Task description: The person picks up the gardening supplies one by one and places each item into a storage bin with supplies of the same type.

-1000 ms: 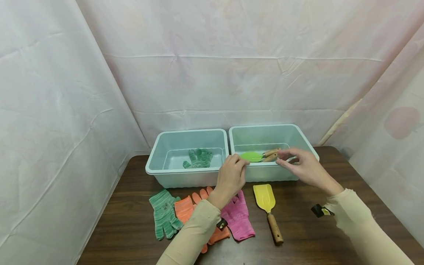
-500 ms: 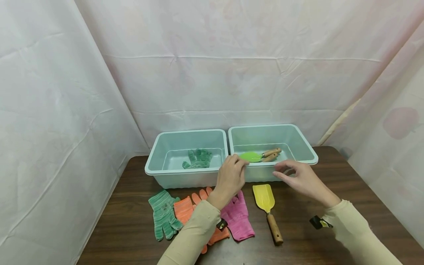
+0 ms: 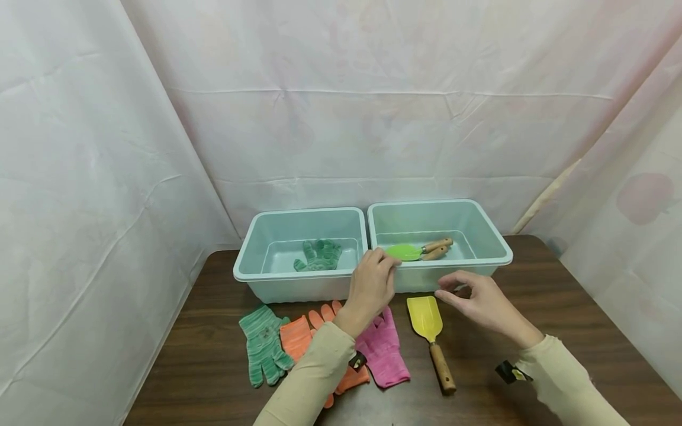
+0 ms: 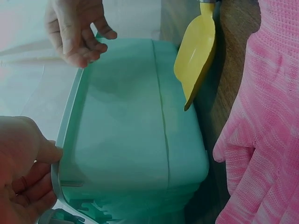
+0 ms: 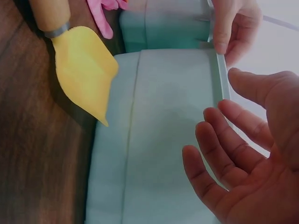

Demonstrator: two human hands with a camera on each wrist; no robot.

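Note:
My left hand [image 3: 371, 283] pinches the near rim of the right pale-green plastic bin [image 3: 469, 263] at its left corner, thumb on the outer side and fingers inside. In front of this bin is my right hand [image 3: 482, 300], its fingers loosely bent and holding nothing, by the blade of a yellow hand shovel [image 3: 426, 318]. That shovel lies on the table with its wooden handle towards me. Inside the right bin are a light-green trowel blade [image 3: 403, 252] and two wooden handles [image 3: 438, 243]. A green knitted glove [image 3: 321, 255] lies in the left bin [image 3: 298, 289].
Along the table [image 3: 192, 367] lie green gloves [image 3: 263, 343], orange gloves [image 3: 295, 336] partly under my left forearm, and a pink glove [image 3: 385, 354]. A pale cloth [image 3: 341, 130] hangs behind the bins and at both sides.
My right hand has drawn back from over the right bin, down and slightly left, to in front of it near the yellow shovel. The left hand stays at the rim.

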